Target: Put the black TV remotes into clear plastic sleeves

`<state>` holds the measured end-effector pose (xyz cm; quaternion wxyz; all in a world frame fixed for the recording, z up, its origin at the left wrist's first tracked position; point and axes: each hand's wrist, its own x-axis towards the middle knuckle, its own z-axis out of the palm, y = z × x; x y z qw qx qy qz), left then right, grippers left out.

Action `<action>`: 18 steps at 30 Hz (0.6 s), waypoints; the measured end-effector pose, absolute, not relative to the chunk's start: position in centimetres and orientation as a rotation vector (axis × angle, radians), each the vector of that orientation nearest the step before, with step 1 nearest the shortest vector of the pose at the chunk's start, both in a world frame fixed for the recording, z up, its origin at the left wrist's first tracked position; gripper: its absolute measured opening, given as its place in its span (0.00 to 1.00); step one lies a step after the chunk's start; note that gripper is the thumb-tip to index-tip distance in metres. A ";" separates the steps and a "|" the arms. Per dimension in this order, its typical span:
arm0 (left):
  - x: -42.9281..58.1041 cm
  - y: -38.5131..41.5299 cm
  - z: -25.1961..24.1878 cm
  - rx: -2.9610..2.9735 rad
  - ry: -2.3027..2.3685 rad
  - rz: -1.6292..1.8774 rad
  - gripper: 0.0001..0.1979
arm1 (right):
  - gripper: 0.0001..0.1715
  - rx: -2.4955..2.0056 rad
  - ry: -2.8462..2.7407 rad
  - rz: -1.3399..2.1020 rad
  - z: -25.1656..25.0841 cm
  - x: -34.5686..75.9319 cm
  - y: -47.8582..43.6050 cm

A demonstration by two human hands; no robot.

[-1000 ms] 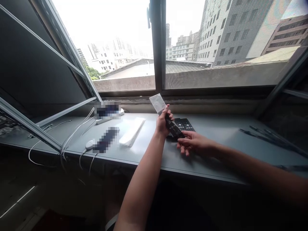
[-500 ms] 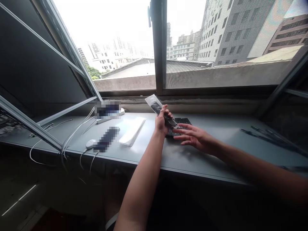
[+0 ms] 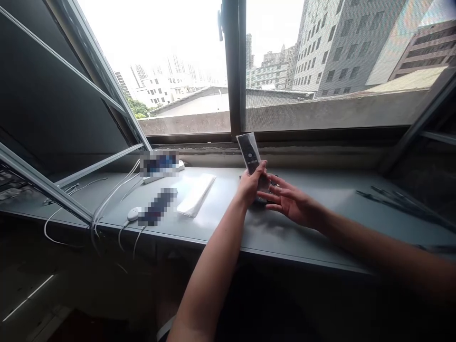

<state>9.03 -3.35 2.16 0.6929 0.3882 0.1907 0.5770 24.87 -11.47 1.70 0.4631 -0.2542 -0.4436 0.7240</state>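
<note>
A slim black remote control [image 3: 249, 153] inside a clear plastic sleeve tilts up from my left hand [image 3: 249, 185], which is closed around its lower part. My right hand [image 3: 297, 205] is beside it, palm turned inward and fingers spread. Its fingertips come close to the sleeve's lower end; whether they touch it I cannot tell. Behind and below both hands, dark button-covered pieces [image 3: 262, 200] lie on the table, mostly hidden. Left of my left arm rests a flat stack of clear plastic sleeves [image 3: 196, 195].
The grey table [image 3: 221, 228] runs along the window. On its left are a white power strip [image 3: 181, 165], a round white charger [image 3: 134, 214], loose white cables [image 3: 113, 194] and two blurred-out items. Dark thin rods [image 3: 402, 202] lie at the right. Metal frames [image 3: 107, 161] slant on both sides.
My left hand has moved slightly right and turned the sleeved remote more upright, so its front with a pale round mark now shows. My right hand has barely moved.
</note>
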 end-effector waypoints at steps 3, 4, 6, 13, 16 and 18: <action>9.3 -3.6 2.0 0.893 0.439 1.205 0.25 | 0.40 -0.607 -1.127 1.714 1.7 24.7 -11.6; 9.2 -3.6 2.0 0.893 0.437 1.197 0.25 | 0.40 -0.605 -1.140 1.703 1.7 24.7 -11.5; 9.1 -3.5 2.0 0.884 0.423 1.195 0.25 | 0.39 -0.611 -1.164 1.685 1.6 24.8 -11.4; 8.5 -3.1 2.3 0.778 0.358 1.263 0.18 | 0.35 -0.699 -1.201 1.485 1.7 25.1 -11.4; 8.2 -2.9 2.6 0.720 0.363 1.302 0.15 | 0.29 -0.720 -1.226 1.446 1.8 25.0 -11.6; 7.9 -2.7 2.7 0.682 0.384 1.320 0.14 | 0.28 -0.739 -1.217 1.437 1.9 25.0 -11.7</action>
